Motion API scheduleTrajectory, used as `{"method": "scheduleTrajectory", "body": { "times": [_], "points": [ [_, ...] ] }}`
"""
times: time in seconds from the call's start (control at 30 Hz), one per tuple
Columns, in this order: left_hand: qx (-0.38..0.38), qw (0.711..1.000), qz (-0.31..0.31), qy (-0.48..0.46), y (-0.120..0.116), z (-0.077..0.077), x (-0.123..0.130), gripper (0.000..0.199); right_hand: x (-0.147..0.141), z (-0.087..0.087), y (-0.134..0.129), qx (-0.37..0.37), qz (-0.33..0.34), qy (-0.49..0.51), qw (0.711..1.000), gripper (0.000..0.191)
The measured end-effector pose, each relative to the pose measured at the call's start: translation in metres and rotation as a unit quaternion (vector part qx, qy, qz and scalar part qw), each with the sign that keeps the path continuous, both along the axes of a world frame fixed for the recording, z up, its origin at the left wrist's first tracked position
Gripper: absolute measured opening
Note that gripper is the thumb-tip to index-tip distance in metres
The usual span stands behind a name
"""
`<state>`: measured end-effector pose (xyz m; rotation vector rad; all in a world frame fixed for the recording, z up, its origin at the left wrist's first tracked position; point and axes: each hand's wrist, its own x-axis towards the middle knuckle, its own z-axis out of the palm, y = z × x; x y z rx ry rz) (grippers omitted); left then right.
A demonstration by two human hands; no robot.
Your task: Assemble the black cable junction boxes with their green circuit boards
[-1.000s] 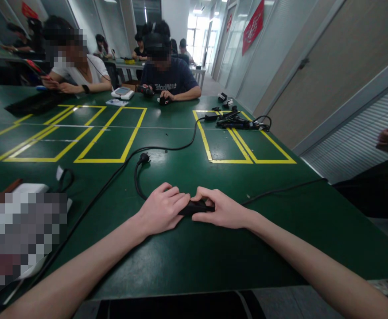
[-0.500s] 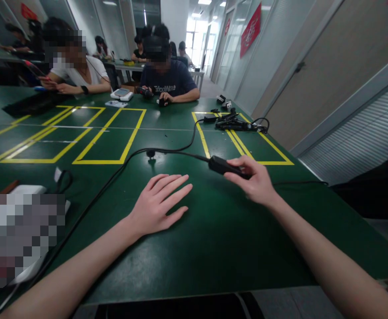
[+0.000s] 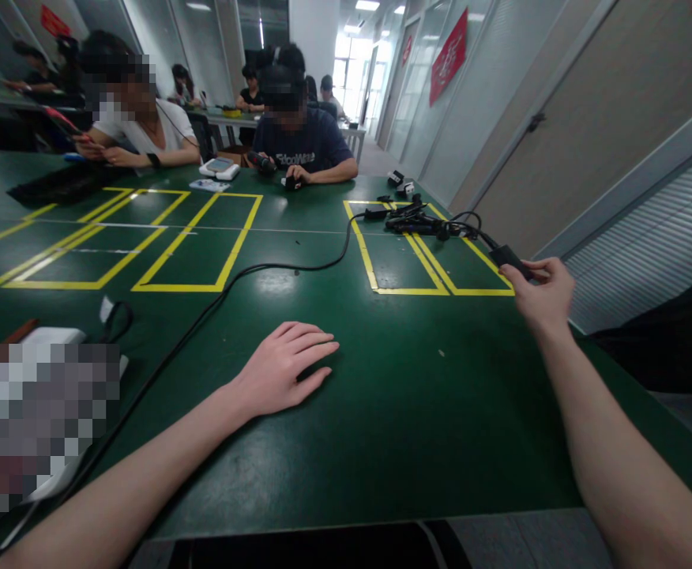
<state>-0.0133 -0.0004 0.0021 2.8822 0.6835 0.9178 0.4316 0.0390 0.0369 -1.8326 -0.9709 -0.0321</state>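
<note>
My right hand [image 3: 544,292] grips a black box-shaped adapter [image 3: 509,259] between thumb and fingers, over the right edge of the green table [image 3: 381,442]. A cable runs from the adapter's far end to a tangle of black cables [image 3: 420,220] on yellow tape lines. My left hand [image 3: 290,365] rests palm down near the middle of the table, its fingers spread and nothing held. Beyond that hand, a long black cable [image 3: 245,273] curves over the tabletop and down to the lower left.
Yellow tape rectangles [image 3: 221,273] mark the tabletop. A pixelated object [image 3: 38,427] lies at the left edge. Two people sit across the table, one in a dark shirt [image 3: 307,142] and one in white [image 3: 171,130]. Small white items [image 3: 404,188] stand behind the cables.
My right hand has moved right and slightly away with the adapter, whose cable has swung over from the middle to the right. The left hand has barely shifted.
</note>
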Motion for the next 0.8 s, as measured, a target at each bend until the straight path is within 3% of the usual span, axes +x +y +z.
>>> {"method": "scheduleTrajectory", "body": {
  "times": [0.3, 0.63, 0.8],
  "points": [
    [-0.029, 1.0, 0.0, 0.01, -0.001, 0.0, -0.002, 0.029, 0.013, -0.022, 0.0, -0.107, -0.019, -0.011, 0.994, 0.021],
    [-0.043, 0.999, -0.002, 0.015, -0.002, 0.002, -0.002, 0.03, 0.017, -0.027, 0.003, -0.092, -0.016, -0.073, 0.993, 0.024],
    [-0.057, 0.998, 0.004, 0.018, -0.003, 0.002, -0.002, 0.03, 0.02, -0.031, 0.003, -0.124, -0.017, -0.083, 0.989, 0.024]
  ]
}}
